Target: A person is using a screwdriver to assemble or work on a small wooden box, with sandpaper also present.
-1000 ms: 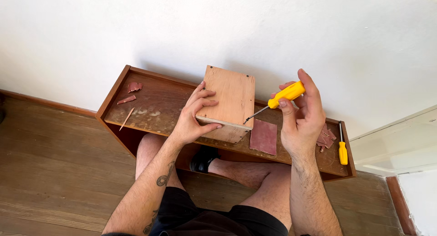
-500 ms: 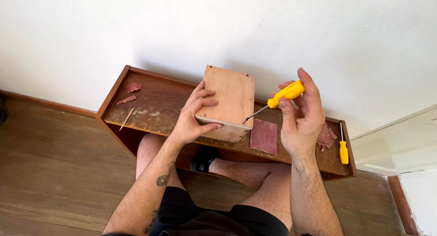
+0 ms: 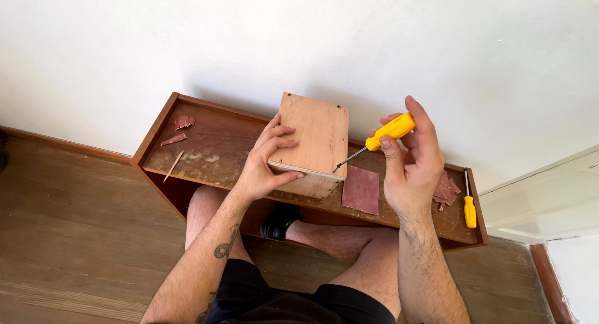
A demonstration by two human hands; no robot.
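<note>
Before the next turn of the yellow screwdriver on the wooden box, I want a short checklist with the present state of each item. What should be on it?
1. Left hand steadies the wooden box: ok, it grips the box's left side.
2. Right hand holds the yellow screwdriver: ok, fingers wrap the handle.
3. Tip seated in a screw head: cannot tell, too small to see.
4. Left fingers away from the tip: ok, they are on the other side.
5. Box rests on the shelf unit: ok.
6. Spare screwdriver nearby: ok, it lies at the right end.

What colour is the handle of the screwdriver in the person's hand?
Bright yellow. The screwdriver in the right hand shows best in the head view.
</note>
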